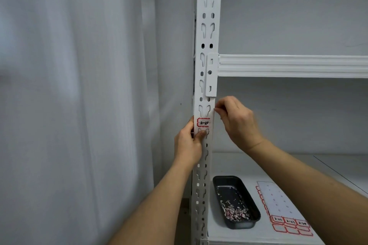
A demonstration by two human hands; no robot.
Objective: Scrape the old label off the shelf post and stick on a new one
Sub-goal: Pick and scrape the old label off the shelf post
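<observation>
1. The label (203, 122), red-bordered with dark handwriting, sits on the front face of the white slotted shelf post (207, 32), just below the bracket where the shelf beam (294, 65) meets it.
2. The left hand (189, 143) grips the post from its 9 o'clock side, thumb pressed on the front face just under the label and the other fingers wrapped behind the edge.
3. The right hand (237, 121) hovers at the label's 2 o'clock, its fingers pinched together on something thin at the post's right edge; whether that is a scraper blade, a label corner or backing film cannot be told.
4. On the lower shelf (229, 233), at 5 o'clock from the post, a black tray (256, 215) holds a heap of red-and-white paper scrapings, and just beside it lies a label sheet (278, 201) with written and blank red-bordered stickers.
5. The heap of scrapings suggests scraping has been done, yet whether this label is the old one or the fresh one is unclear.
6. If it is new, the sensible way is to keep the left thumb anchoring the lower edge and smooth outward from the centre, pressing corners flat and avoiding the slots.
7. If it is old, a shallow scraping angle along the post would spare the paint.
</observation>
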